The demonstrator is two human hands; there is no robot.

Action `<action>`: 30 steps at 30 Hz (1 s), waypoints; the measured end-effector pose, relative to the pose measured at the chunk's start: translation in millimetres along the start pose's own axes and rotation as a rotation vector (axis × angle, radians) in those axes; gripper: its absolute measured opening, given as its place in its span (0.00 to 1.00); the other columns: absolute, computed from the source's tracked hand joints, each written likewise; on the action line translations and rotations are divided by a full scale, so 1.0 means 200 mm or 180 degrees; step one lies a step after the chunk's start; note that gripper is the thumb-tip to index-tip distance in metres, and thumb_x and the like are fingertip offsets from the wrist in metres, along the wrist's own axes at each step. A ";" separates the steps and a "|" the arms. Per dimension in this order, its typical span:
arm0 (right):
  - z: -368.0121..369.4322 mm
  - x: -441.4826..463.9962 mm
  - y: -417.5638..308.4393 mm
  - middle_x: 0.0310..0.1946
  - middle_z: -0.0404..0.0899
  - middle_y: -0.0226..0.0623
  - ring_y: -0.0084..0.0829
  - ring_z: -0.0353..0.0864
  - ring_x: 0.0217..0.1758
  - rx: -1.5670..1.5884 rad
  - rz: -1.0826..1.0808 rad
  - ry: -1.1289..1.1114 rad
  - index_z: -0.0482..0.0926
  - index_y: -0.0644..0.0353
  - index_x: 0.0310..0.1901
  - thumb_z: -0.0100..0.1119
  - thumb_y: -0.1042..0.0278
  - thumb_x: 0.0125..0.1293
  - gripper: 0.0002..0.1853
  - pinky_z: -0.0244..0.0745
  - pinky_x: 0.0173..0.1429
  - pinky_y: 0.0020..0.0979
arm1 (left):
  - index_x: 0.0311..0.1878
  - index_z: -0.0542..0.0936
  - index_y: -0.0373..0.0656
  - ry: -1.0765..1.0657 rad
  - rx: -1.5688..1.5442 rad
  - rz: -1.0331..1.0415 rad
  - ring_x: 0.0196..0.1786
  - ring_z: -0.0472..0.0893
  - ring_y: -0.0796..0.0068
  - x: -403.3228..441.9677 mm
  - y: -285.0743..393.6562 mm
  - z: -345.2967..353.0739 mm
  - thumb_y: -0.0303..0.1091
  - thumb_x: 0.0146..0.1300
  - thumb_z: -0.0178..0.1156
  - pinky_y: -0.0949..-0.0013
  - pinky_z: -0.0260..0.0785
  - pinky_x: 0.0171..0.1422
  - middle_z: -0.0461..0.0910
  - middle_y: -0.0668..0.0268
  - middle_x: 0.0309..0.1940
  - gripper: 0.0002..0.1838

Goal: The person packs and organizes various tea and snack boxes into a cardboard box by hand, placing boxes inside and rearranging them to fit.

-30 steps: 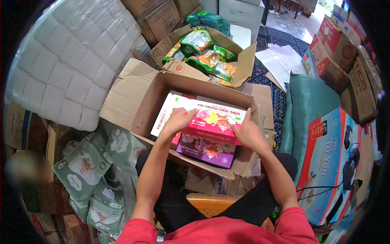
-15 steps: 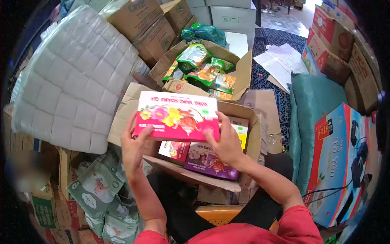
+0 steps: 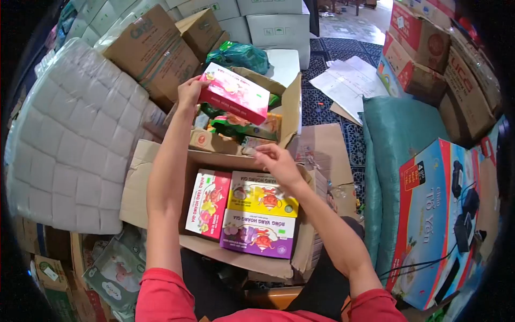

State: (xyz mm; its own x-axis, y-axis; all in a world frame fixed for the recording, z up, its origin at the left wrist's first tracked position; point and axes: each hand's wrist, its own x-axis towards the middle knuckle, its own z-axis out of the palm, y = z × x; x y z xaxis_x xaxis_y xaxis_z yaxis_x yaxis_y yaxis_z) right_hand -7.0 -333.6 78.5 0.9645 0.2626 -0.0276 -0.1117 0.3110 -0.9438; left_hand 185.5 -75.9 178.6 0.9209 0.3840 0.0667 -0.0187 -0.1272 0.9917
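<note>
Cramped storeroom seen, patterned dark mat (image 3: 320, 114) showing at the back, white wrapped packs (image 3: 80, 134) piled at left, green sack (image 3: 410, 134) and blue carton (image 3: 424, 225) set at right, all apparently pushed to the sides so that sitting room is given. Pink box (image 3: 236, 90) is clamped in the left hand (image 3: 191, 92), grip closed on its left end only, held tilted above the far carton (image 3: 292, 107); a one-end hold is probably allowed by low weight, and most of the printed face is left uncovered. Colourful packets (image 3: 230, 125) are lying loosely in that carton, partly hidden by the raised box. Right hand (image 3: 280, 165) is held over the far rim of the near carton (image 3: 306, 236), grip loose, fingers half curled, no object seen in it. Inside, second pink box (image 3: 208, 204) is turned crosswise beside yellow box (image 3: 260, 194) and purple box (image 3: 257, 234), packed close together, likely so that space is saved. Left flap (image 3: 137, 180) is folded outward, presumably so the boxes can be reached
</note>
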 end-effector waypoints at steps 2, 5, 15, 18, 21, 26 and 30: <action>-0.02 0.03 0.08 0.33 0.82 0.34 0.22 0.80 0.34 -0.0173 0.0019 0.0069 0.78 0.67 0.45 0.61 0.67 0.64 0.12 0.76 0.41 0.25 | 0.48 0.84 0.37 0.0121 -0.0097 0.0097 0.35 0.84 0.71 0.14 -0.17 0.10 0.23 0.48 0.66 0.71 0.77 0.39 0.85 0.59 0.37 0.20; 0.01 -0.01 0.07 0.28 0.82 0.37 0.24 0.82 0.32 -0.1262 -0.0167 0.0016 0.79 0.66 0.45 0.59 0.66 0.64 0.13 0.76 0.38 0.28 | 0.49 0.84 0.39 0.0243 -0.0296 -0.0216 0.36 0.83 0.71 0.26 -0.41 0.24 0.23 0.45 0.67 0.70 0.75 0.40 0.85 0.58 0.39 0.22; 0.16 -0.09 0.10 0.26 0.80 0.51 0.53 0.81 0.34 -0.3124 -0.0721 -0.0740 0.75 0.66 0.40 0.55 0.65 0.61 0.12 0.75 0.42 0.49 | 0.45 0.83 0.39 0.1394 0.1989 0.1228 0.45 0.81 0.50 0.16 -0.63 0.49 0.45 0.54 0.66 0.58 0.72 0.54 0.83 0.52 0.43 0.21; 0.18 -0.09 0.10 0.29 0.80 0.54 0.55 0.81 0.37 -0.3337 -0.0692 -0.0916 0.74 0.66 0.40 0.53 0.65 0.61 0.12 0.75 0.44 0.52 | 0.51 0.82 0.44 0.1064 0.3159 0.1396 0.59 0.70 0.49 0.06 -0.49 0.47 0.49 0.55 0.62 0.48 0.63 0.63 0.77 0.48 0.52 0.24; 0.20 -0.09 0.12 0.34 0.81 0.56 0.56 0.82 0.40 -0.3476 -0.0601 -0.1208 0.75 0.66 0.42 0.51 0.62 0.61 0.15 0.75 0.48 0.53 | 0.53 0.81 0.48 0.0526 0.3239 0.0649 0.63 0.66 0.48 0.04 -0.40 0.39 0.52 0.56 0.60 0.43 0.60 0.64 0.71 0.47 0.58 0.25; 0.18 -0.11 0.16 0.39 0.82 0.56 0.54 0.82 0.45 -0.3739 0.0030 -0.1671 0.78 0.65 0.46 0.53 0.59 0.62 0.18 0.76 0.52 0.48 | 0.49 0.80 0.38 0.0127 0.2311 0.2198 0.53 0.75 0.49 -0.41 -0.36 0.03 0.43 0.57 0.63 0.53 0.63 0.61 0.80 0.51 0.44 0.22; 0.12 -0.12 0.20 0.40 0.83 0.53 0.49 0.84 0.46 -0.4474 0.0439 -0.1606 0.82 0.65 0.42 0.59 0.58 0.60 0.17 0.78 0.52 0.45 | 0.42 0.79 0.35 0.0630 0.1347 0.1209 0.35 0.82 0.61 -1.03 -0.28 -0.29 0.29 0.61 0.58 0.63 0.73 0.42 0.82 0.54 0.32 0.09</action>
State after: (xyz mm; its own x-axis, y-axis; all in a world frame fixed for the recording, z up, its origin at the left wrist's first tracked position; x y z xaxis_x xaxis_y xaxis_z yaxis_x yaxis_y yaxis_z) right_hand -40.1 -304.8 50.2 0.7514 0.5860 -0.3033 0.4049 -0.7725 -0.4892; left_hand -26.2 -95.4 115.6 0.7893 0.3982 0.4673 -0.1383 -0.6262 0.7673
